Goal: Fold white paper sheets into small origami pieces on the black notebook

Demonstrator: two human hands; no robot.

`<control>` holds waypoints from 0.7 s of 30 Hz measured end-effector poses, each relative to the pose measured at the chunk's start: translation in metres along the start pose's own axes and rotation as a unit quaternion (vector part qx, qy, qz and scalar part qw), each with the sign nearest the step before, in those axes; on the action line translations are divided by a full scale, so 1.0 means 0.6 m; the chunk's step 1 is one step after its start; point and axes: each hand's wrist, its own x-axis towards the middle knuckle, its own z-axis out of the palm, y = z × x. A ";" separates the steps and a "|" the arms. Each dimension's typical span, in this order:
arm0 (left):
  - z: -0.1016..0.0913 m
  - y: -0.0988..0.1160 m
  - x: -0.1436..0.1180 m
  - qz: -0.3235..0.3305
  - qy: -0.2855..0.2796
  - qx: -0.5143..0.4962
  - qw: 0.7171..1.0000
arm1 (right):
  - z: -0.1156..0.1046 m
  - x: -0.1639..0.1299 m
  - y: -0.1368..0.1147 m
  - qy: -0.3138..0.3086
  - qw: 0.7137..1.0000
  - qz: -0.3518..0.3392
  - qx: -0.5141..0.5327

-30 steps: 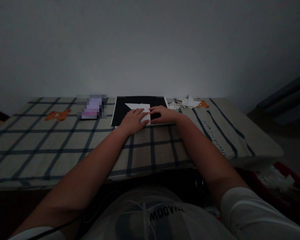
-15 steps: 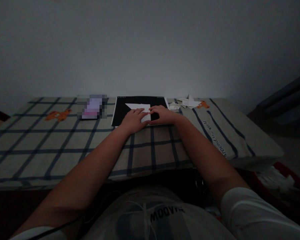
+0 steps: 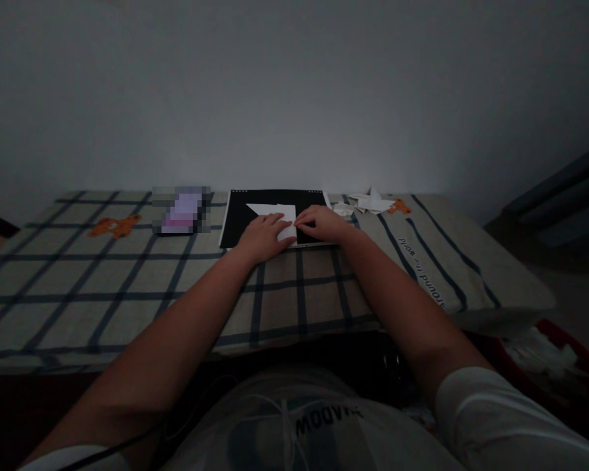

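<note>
Checked cloth point(image 3: 127, 288) over the table; on it we log a black pad point(image 3: 238, 219) at the far edge; on the pad, white folded paper point(image 3: 275, 212); our left hand point(image 3: 262, 237) flat upon it, right hand point(image 3: 324, 224) pressing fingertips at its right edge; paper scraps point(image 3: 370, 203) beside the pad

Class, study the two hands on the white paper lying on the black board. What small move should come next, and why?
Probably slide the right hand along the paper's right edge to press the fold flat. The left hand already pins the paper on the black board, and the right fingertips sit at that edge.
</note>
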 end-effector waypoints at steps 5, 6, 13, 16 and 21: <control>-0.001 0.001 0.001 -0.003 -0.009 0.004 1.000 | 0.011 0.009 0.004 0.010 0.999 0.034 -0.017; -0.002 0.002 0.001 -0.004 -0.011 0.006 1.000 | 0.014 0.011 0.005 0.012 0.999 0.039 -0.017; -0.006 0.005 0.000 0.001 -0.010 0.009 1.000 | 0.028 0.021 0.017 0.015 0.996 0.077 -0.051; -0.004 0.004 0.000 0.003 -0.007 0.006 1.000 | 0.032 0.020 0.015 0.011 0.991 0.100 -0.088; -0.003 0.002 0.000 0.000 -0.010 0.008 1.000 | 0.036 0.015 0.007 -0.003 0.982 0.128 -0.135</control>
